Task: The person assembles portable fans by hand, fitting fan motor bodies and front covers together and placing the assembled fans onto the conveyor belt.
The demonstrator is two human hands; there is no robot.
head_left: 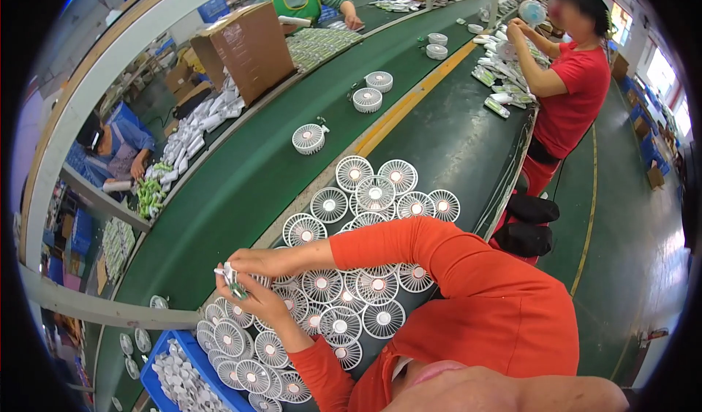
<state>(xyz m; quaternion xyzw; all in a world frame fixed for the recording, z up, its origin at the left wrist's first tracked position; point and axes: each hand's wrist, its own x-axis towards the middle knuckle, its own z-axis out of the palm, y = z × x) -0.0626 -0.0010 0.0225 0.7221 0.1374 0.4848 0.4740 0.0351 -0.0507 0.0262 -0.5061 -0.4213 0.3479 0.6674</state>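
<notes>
Above the near edge of the green conveyor belt, my two hands meet over a small white part (229, 271) with a dark green piece (238, 290) at its lower end. My right hand (252, 262) reaches in from above, its fingers closed at the white part. Just below it, my left hand (257, 300) is closed around the same part, the green piece showing by its fingers. What the fingers cover cannot be made out. Beneath and around my forearms lie many round white fan grilles (322, 286), partly stacked, some with pinkish centres.
A blue bin (157, 374) of small white pieces stands at the lower left. White fan heads (308, 139) sit along the conveyor belt (219, 211). A metal rail (110, 306) crosses at left. One co-worker in red (578, 76) handles parts at upper right; others work across the belt.
</notes>
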